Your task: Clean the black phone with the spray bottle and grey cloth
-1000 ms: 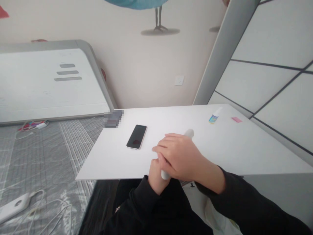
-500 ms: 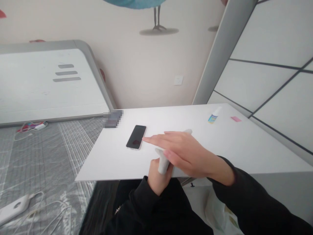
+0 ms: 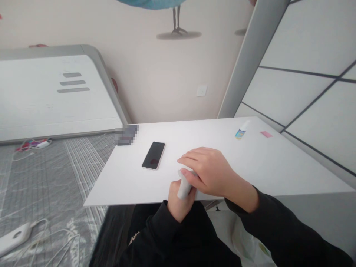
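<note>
My left hand (image 3: pixel 178 198), at the table's near edge, is closed around a white, smooth, curved object (image 3: pixel 183 188) whose kind I cannot make out. Over its top lies my right hand (image 3: pixel 210 170), fingers bent and thumb against the white surface. The right hand hides much of the object. Left of both hands, a smartphone (image 3: pixel 153 155) with a dark screen rests flat on the white table (image 3: pixel 116 185), touched by neither hand.
Toward the table's far right are a small bottle (image 3: pixel 241 131) with a blue and yellow label and a pink slip (image 3: pixel 266 134). A pixelated dark item (image 3: pixel 127 135) lies at the far left corner. Left of the table, cables and a white device (image 3: pixel 15 237) lie on grey fabric.
My right hand's fingers have drawn back from beside the phone and bent over the white object. The object's far end, visible before, is now covered. My left hand stays nearly still.
</note>
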A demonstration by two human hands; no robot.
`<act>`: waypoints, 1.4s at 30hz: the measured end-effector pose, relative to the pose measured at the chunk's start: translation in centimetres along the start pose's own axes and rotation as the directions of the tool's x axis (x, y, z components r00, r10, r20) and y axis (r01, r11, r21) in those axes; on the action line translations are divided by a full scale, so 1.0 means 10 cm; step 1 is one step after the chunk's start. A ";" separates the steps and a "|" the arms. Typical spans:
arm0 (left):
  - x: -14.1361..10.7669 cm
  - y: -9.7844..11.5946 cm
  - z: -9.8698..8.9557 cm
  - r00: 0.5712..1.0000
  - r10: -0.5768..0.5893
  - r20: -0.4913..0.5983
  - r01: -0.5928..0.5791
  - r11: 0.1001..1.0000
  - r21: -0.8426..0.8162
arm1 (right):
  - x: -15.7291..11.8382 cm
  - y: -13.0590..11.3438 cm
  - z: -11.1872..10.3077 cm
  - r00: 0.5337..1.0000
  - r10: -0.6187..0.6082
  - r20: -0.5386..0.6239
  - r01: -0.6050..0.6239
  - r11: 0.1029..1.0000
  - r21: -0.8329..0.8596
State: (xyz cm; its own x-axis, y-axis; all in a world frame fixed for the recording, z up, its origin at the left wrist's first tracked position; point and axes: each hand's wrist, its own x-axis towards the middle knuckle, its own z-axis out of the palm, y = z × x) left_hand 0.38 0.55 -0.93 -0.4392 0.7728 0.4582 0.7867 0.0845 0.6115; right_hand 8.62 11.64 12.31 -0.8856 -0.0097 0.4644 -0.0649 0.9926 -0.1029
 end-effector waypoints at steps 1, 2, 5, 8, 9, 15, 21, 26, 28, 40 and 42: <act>0.00 0.00 0.00 1.000 0.005 0.002 -0.005 1.000 -0.001 | 0.00 -0.02 0.01 1.000 -0.009 -0.001 0.009 0.999 -0.033; 0.01 -0.01 0.00 1.000 0.009 0.001 -0.009 1.000 0.003 | 0.01 -0.03 0.01 1.000 -0.027 -0.006 0.027 0.998 -0.062; 0.02 -0.01 0.00 1.000 0.027 -0.011 -0.026 0.999 0.035 | 0.00 -0.01 0.03 0.997 -0.073 -0.018 0.070 0.991 -0.116; 0.04 0.00 -0.03 0.999 0.049 -0.015 -0.048 0.997 0.057 | -0.02 0.05 0.04 0.999 0.023 -0.046 -0.028 0.991 -0.128; 0.04 0.01 -0.04 0.999 0.053 -0.011 -0.053 0.997 0.062 | -0.03 0.07 0.04 0.995 0.079 -0.062 -0.086 0.988 -0.126; 0.04 0.04 -0.08 0.998 0.049 0.040 -0.053 0.993 0.109 | -0.05 0.03 0.05 0.994 0.052 -0.096 -0.061 0.993 -0.097; 0.04 0.00 -0.08 0.998 0.048 0.050 -0.054 0.989 0.135 | 0.00 -0.02 0.07 0.991 -0.072 -0.114 0.060 0.993 -0.102; 0.04 -0.01 -0.08 0.997 0.063 0.054 -0.070 0.990 0.120 | -0.05 -0.02 0.05 0.964 0.215 -0.155 -0.229 0.970 -0.079; 0.03 -0.01 -0.08 0.996 0.063 0.060 -0.070 0.990 0.119 | -0.06 -0.03 0.05 0.981 0.139 -0.133 -0.151 0.985 -0.080; 0.04 -0.05 -0.08 0.997 0.052 0.054 -0.058 0.993 0.102 | -0.11 0.05 0.31 0.888 0.167 -0.429 -0.143 0.986 0.087; 0.03 -0.06 -0.08 0.997 0.045 0.055 -0.051 0.993 0.106 | -0.15 0.05 0.36 0.861 0.182 -0.476 -0.147 0.983 0.109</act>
State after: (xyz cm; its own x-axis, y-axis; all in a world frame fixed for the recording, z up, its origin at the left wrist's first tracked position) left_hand -0.53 0.24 -0.69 -0.3786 0.8093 0.4491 0.8495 0.1112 0.5157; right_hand 8.23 11.68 8.39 -0.5551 0.2297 0.7995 0.0162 0.9639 -0.2657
